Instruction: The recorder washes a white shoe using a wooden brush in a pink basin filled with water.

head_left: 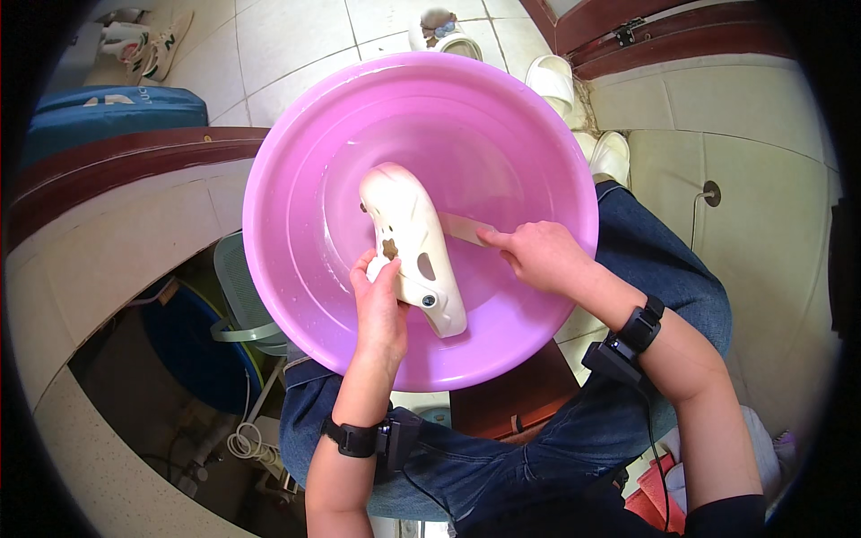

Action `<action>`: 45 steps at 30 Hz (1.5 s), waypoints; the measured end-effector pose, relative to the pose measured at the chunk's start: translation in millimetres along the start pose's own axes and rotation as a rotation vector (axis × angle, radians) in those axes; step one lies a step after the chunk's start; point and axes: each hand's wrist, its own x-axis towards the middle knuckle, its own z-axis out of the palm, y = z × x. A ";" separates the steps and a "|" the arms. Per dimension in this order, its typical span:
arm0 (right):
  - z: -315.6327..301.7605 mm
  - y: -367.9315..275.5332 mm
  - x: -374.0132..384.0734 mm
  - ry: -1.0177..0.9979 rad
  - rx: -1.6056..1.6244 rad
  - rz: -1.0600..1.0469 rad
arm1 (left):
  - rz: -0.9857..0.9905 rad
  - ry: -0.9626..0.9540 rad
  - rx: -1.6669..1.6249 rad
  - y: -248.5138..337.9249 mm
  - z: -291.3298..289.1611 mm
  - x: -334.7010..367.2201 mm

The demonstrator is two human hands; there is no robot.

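A white clog (pixel 408 242) with cut-out holes, a strap and a round dark rivet is tipped on its side in the pink basin (pixel 296 296). My left hand (pixel 380 300) grips it near the strap, thumb on top. My right hand (pixel 543 257) is closed around the end of a flat pale handle (pixel 462 228), forefinger stretched along it. The handle's other end disappears behind the clog, so I cannot make out what tool it belongs to. Shallow water seems to wet the basin's bottom.
The basin rests between my jeans-clad knees. Beyond it, on the tiled floor, are another white clog (pixel 448 40) and white slippers (pixel 550 83). A green basket (pixel 242 282) stands in the opening at left, beside a blue bag (pixel 117 117). A tiled wall (pixel 744 179) borders the right side.
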 end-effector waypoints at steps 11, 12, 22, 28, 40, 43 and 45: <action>-2.5 -2.8 -0.3 -0.001 0.005 -0.013 | -0.015 0.019 -0.010 3.9 2.1 -3.0; -1.2 -3.8 -1.1 0.085 0.040 0.004 | -0.016 0.017 -0.011 2.8 3.3 -3.0; 9.4 1.7 0.0 0.197 0.061 0.224 | 0.012 0.167 -0.274 -11.6 -16.9 15.7; 6.5 2.6 4.5 0.198 0.586 -0.064 | 0.009 0.152 -0.297 -11.3 -19.0 18.7; -5.4 -16.5 -5.6 0.455 0.089 -0.334 | -0.004 0.120 -0.141 -4.1 -1.2 5.3; -4.9 -13.8 -4.1 0.556 0.050 -0.152 | -0.012 0.132 -0.092 -1.8 2.2 2.2; -5.7 -12.8 -2.8 0.557 0.078 -0.102 | -0.015 0.148 -0.068 -0.4 4.1 -0.9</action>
